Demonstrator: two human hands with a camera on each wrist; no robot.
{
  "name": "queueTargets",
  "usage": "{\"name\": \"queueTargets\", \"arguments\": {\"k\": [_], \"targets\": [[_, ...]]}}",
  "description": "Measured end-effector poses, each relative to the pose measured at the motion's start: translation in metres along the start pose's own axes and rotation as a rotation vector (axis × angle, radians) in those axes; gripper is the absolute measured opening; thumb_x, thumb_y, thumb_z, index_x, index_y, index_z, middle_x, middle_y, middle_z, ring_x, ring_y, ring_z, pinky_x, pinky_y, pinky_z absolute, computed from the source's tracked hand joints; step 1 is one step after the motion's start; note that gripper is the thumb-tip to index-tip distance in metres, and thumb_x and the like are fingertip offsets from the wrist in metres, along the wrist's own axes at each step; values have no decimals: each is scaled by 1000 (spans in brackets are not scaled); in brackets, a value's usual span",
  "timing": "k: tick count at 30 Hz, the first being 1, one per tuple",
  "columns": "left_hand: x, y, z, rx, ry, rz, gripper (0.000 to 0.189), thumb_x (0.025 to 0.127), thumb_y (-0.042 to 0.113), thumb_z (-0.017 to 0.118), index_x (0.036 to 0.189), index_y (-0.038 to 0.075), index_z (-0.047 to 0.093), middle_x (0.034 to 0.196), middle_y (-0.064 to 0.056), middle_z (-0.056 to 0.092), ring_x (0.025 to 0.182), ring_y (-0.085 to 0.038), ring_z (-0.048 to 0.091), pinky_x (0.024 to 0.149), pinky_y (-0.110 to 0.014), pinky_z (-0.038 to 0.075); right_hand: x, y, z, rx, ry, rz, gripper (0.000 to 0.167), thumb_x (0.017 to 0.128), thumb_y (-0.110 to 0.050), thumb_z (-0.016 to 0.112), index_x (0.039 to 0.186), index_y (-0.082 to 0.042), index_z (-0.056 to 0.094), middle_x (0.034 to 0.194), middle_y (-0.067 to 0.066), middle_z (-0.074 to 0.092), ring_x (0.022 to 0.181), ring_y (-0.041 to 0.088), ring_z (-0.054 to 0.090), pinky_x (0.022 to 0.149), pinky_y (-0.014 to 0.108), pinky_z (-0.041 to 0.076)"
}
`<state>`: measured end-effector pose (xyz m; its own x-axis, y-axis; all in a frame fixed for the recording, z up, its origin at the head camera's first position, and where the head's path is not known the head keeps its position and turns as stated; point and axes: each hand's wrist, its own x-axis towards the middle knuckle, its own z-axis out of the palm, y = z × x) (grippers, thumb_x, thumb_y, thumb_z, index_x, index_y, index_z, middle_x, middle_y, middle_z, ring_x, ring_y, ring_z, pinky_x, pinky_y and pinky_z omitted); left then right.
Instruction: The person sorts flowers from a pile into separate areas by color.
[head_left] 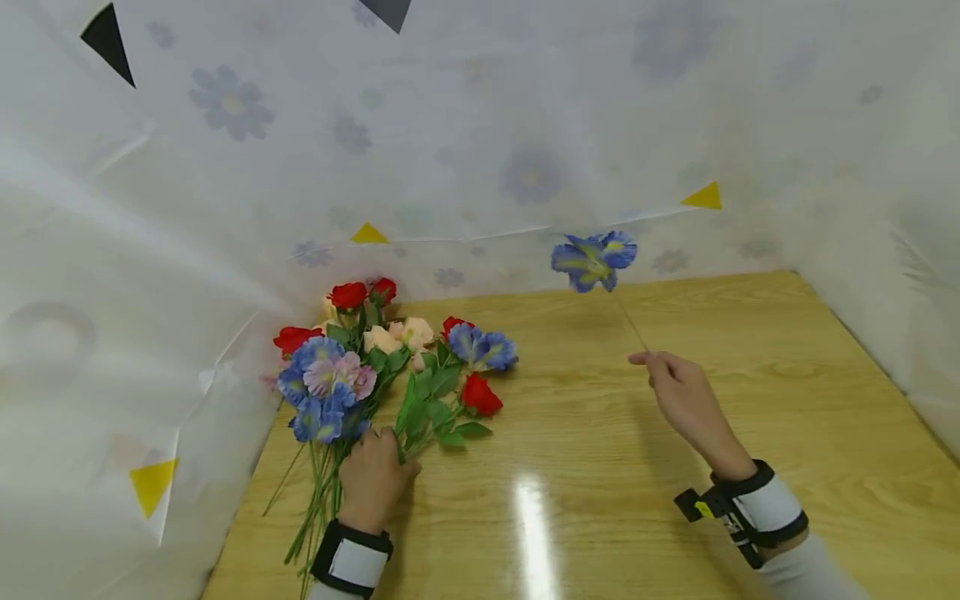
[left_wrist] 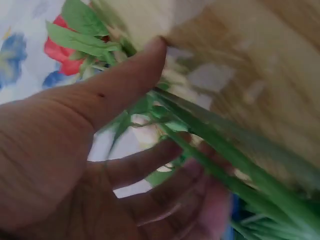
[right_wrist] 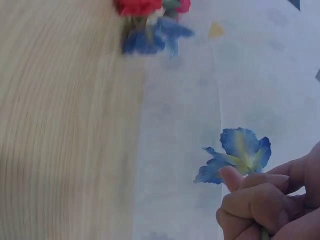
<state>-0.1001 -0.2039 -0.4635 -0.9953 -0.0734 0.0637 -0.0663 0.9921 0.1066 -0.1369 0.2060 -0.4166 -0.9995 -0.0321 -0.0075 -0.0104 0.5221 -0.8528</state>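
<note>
My right hand (head_left: pixel 688 402) pinches the thin stem (head_left: pixel 630 321) of a single blue iris (head_left: pixel 595 260), its bloom held up above the far table edge. In the right wrist view the same blue iris (right_wrist: pixel 242 155) shows just beyond the curled fingers (right_wrist: pixel 260 200). On the left, my left hand (head_left: pixel 375 479) grips green stems (left_wrist: pixel 225 155), which run between its thumb and bent fingers in the left wrist view. Around that hand lie blue irises (head_left: pixel 318 417), a pink bloom (head_left: pixel 341 375), red roses (head_left: pixel 480 394) and peach roses (head_left: pixel 412 333).
Everything lies on a wooden table (head_left: pixel 585 450). A pale flower-printed sheet (head_left: pixel 480 125) rises behind it and on both sides, with yellow triangles (head_left: pixel 153 486) stuck on it. Loose stems (head_left: pixel 307 517) reach toward the table's near left edge.
</note>
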Motion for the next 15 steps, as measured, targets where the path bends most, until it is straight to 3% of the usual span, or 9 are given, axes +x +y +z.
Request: {"name": "queueTargets", "arguments": {"k": [5, 10, 12, 15], "targets": [[-2, -8, 3, -65, 7, -63, 37, 79, 22, 84, 94, -4, 63, 78, -20, 64, 60, -35, 62, 47, -48, 49, -3, 30, -42, -254, 115, 13, 57, 108, -27, 17, 134, 8, 53, 50, -1, 35, 37, 11, 24, 36, 29, 29], [-4, -21, 2, -109, 39, -152, 29, 82, 12, 79, 92, -10, 62, 72, -27, 65, 56, -40, 62, 47, -51, 50, -8, 68, -85, -442, 112, 106, 54, 103, -13, 17, 131, 25, 43, 54, 6, 44, 41, 12, 28, 40, 27, 29], [-4, -27, 1, -111, 68, -172, 32, 80, 11, 81, 91, -12, 62, 74, -31, 65, 58, -43, 64, 51, -53, 52, -11, 85, -101, -494, 100, 144, 52, 100, -8, 20, 130, 30, 39, 60, 14, 48, 44, 15, 31, 42, 28, 29], [-3, -32, -1, -109, 88, -205, 34, 78, 12, 83, 90, -12, 63, 76, -33, 66, 60, -45, 64, 52, -55, 52, -18, 107, -122, -547, 90, 202, 50, 93, -3, 26, 125, 33, 41, 80, 37, 54, 51, 23, 38, 46, 31, 32]]}}
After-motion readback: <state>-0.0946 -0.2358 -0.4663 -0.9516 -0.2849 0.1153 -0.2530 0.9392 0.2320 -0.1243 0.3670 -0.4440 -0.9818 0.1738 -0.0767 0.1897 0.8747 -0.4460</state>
